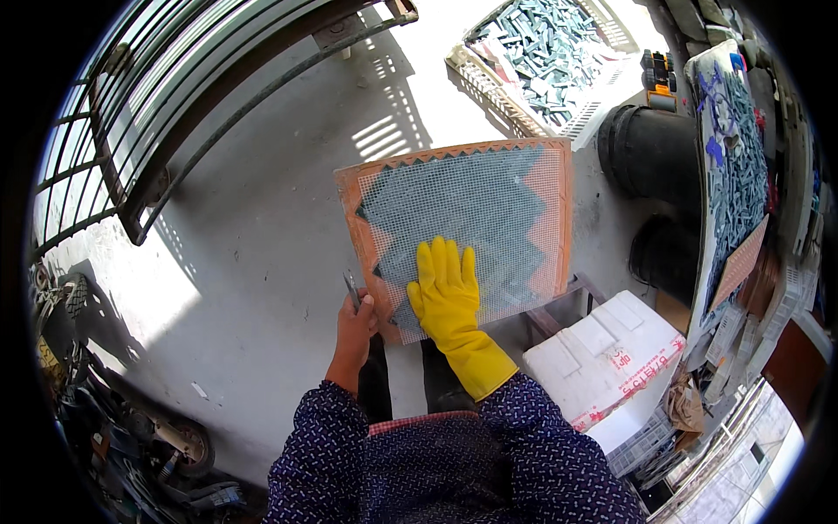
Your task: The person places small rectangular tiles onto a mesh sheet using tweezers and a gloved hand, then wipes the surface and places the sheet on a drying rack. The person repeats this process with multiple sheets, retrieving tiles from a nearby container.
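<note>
In front of me is a square orange tray (pixel 347 196) with zigzag-edged dark grey-green tile pieces in it. A white mesh sheet (pixel 454 201) lies over the pieces and part of the orange surface. My right hand (pixel 447 284), in a yellow rubber glove, rests flat on the lower middle of the mesh with its fingers stretched out. At the tray's lower left edge, my bare left hand (pixel 356 325) is closed around a slim, pointed metal tool (pixel 351 288). Its tip points up, away from me. The tool's exact kind is too small to tell.
A cream plastic crate (pixel 489 79) of loose tile strips stands beyond the tray. At the right are a white foam box (pixel 602 354), black round containers (pixel 650 153) and a board heaped with strips (pixel 738 183). A metal rack (pixel 253 105) stands far left, a motorbike (pixel 166 445) lower left.
</note>
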A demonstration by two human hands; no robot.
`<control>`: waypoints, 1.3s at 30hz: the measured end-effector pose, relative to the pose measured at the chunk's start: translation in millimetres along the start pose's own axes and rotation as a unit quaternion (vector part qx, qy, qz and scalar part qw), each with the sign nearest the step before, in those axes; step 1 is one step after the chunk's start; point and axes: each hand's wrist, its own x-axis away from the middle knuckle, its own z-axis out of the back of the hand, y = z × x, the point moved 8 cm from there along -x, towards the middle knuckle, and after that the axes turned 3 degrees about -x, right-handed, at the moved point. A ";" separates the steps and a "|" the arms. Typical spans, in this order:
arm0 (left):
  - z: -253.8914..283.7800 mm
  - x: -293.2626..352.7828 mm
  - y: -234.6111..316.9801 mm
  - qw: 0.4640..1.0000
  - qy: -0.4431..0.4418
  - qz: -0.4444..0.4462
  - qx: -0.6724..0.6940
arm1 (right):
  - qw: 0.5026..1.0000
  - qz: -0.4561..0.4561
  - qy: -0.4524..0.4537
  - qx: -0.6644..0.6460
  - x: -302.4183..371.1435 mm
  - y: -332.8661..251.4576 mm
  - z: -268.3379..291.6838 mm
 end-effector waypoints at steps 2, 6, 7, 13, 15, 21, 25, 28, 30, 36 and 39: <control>-2.3 1.9 3.6 1.000 -0.005 0.001 0.001 | 0.996 0.085 0.014 -0.030 -26.1 -18.9 -0.4; -0.3 4.4 8.4 1.000 0.003 -0.008 -0.020 | 0.982 0.133 0.113 -0.071 -93.8 -34.0 25.2; -5.2 6.5 11.2 1.000 0.005 -0.006 -0.020 | 0.979 0.124 0.134 -0.087 -109.1 -28.1 36.3; 0.3 6.0 10.0 0.998 0.047 -0.022 -0.024 | 0.982 -0.010 0.190 0.011 -100.8 76.3 79.5; 0.8 8.5 7.5 0.998 0.050 -0.023 -0.017 | 0.982 -0.078 0.160 0.057 -59.9 107.4 73.7; -1.9 13.9 7.7 0.998 0.051 -0.024 -0.009 | 0.991 0.105 0.019 -0.077 8.5 3.5 3.7; -1.3 9.7 10.0 0.997 0.072 -0.027 -0.027 | 0.950 0.257 0.066 -0.162 -61.4 -28.2 27.7; 2.7 11.3 11.2 0.996 0.081 -0.038 -0.026 | 0.968 0.179 0.145 -0.103 -124.1 17.6 69.3; 4.7 9.9 11.3 0.996 0.074 -0.053 -0.005 | 0.973 0.133 0.171 -0.078 -140.5 58.5 85.1; -0.3 11.7 8.8 0.996 0.079 -0.043 0.001 | 0.991 0.037 0.127 -0.017 -78.1 118.0 87.1; -0.7 8.6 7.5 0.997 0.059 -0.047 -0.004 | 0.999 0.018 0.045 -0.007 -17.9 89.4 52.3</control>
